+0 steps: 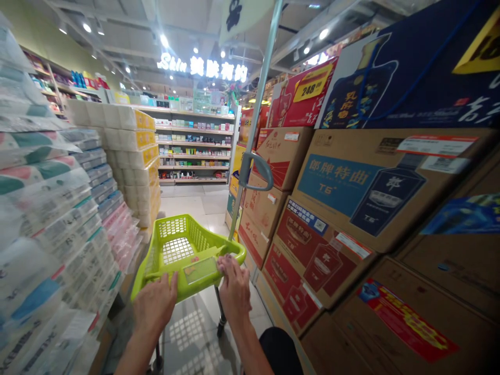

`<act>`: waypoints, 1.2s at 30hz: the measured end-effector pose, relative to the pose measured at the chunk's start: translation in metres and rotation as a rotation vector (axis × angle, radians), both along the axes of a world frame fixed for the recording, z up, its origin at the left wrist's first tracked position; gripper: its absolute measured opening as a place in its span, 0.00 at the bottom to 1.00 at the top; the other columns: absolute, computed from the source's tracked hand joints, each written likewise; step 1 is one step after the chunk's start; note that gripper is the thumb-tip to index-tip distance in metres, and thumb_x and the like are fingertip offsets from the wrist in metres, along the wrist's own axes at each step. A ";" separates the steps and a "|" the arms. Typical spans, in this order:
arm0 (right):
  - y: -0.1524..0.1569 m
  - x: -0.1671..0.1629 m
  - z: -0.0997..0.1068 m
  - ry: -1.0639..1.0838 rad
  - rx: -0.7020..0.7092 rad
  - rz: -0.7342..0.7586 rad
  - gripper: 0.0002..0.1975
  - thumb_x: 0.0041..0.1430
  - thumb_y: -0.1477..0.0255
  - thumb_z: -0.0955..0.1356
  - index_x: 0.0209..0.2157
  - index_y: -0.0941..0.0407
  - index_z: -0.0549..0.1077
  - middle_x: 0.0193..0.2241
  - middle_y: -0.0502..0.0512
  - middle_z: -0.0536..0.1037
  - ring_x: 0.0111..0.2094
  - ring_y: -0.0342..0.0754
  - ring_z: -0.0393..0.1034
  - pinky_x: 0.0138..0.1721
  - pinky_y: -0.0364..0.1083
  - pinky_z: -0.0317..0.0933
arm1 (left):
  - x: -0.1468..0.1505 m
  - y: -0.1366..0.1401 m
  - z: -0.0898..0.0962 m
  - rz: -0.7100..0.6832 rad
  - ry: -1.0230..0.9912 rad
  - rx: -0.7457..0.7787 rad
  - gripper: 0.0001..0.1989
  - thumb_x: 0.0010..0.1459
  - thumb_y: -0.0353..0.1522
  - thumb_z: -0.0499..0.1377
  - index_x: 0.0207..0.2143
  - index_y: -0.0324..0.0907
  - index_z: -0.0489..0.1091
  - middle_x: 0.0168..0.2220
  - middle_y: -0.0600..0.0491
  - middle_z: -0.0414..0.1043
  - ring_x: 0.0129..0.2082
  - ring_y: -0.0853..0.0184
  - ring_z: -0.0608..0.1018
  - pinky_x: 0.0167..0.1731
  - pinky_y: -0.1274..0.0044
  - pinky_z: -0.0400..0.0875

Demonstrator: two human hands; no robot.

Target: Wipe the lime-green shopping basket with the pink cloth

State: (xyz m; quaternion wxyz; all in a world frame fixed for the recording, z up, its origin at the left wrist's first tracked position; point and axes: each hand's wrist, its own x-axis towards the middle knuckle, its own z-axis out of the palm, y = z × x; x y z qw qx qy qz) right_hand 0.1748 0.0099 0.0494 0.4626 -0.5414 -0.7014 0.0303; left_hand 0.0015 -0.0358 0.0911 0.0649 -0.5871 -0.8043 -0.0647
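L hand (156,302) n R hand (236,286) are both holding the green cart (191,289), stacked boxes (339,182) sitting R, wrapped packs (50,208) L.

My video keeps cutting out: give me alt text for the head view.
The left hand and right hand rest on the near edge of a lime-green shopping cart with a tall metal pole. Stacked wrapped packs stand on the left, cardboard cartons on the right, and shelves of small products ahead.
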 end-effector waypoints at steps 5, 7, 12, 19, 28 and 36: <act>-0.003 -0.021 0.007 -0.026 -0.016 0.004 0.19 0.64 0.79 0.59 0.51 0.53 0.73 0.53 0.57 0.72 0.49 0.54 0.63 0.50 0.54 0.57 | -0.011 -0.009 -0.013 -0.091 0.098 0.144 0.28 0.67 0.34 0.37 0.31 0.39 0.75 0.30 0.43 0.77 0.35 0.56 0.77 0.34 0.68 0.64; -0.022 -0.048 0.008 -0.046 0.037 0.096 0.21 0.62 0.80 0.60 0.53 0.53 0.71 0.53 0.57 0.72 0.50 0.55 0.63 0.50 0.54 0.57 | -0.009 -0.010 -0.015 -0.108 0.106 0.170 0.25 0.66 0.32 0.38 0.31 0.39 0.75 0.29 0.43 0.77 0.34 0.56 0.76 0.33 0.68 0.62; -0.038 -0.054 0.015 -0.107 0.084 0.313 0.21 0.61 0.80 0.61 0.54 0.52 0.70 0.52 0.54 0.73 0.54 0.54 0.60 0.53 0.53 0.55 | -0.013 -0.015 -0.019 -0.200 0.103 0.210 0.20 0.63 0.28 0.42 0.34 0.41 0.74 0.31 0.46 0.76 0.34 0.58 0.74 0.34 0.69 0.60; 0.017 -0.007 0.029 -0.097 -0.104 -0.029 0.12 0.61 0.79 0.61 0.36 0.53 0.74 0.36 0.54 0.76 0.39 0.52 0.62 0.43 0.50 0.56 | -0.003 -0.019 -0.029 -0.076 0.108 0.303 0.21 0.66 0.35 0.43 0.27 0.43 0.72 0.28 0.48 0.75 0.34 0.58 0.74 0.36 0.68 0.60; -0.018 -0.060 0.032 -0.186 0.014 0.205 0.10 0.58 0.73 0.67 0.43 0.50 0.73 0.44 0.52 0.75 0.48 0.54 0.61 0.50 0.54 0.52 | 0.016 -0.022 -0.020 -0.078 0.073 0.304 0.23 0.66 0.34 0.42 0.27 0.43 0.73 0.27 0.49 0.75 0.32 0.60 0.74 0.35 0.69 0.58; 0.014 -0.032 0.044 -0.222 -0.084 0.063 0.08 0.59 0.78 0.64 0.29 0.53 0.73 0.33 0.52 0.75 0.40 0.52 0.59 0.41 0.50 0.50 | 0.023 -0.027 -0.017 -0.037 0.055 0.301 0.22 0.66 0.35 0.43 0.27 0.42 0.72 0.27 0.47 0.75 0.33 0.59 0.73 0.35 0.70 0.58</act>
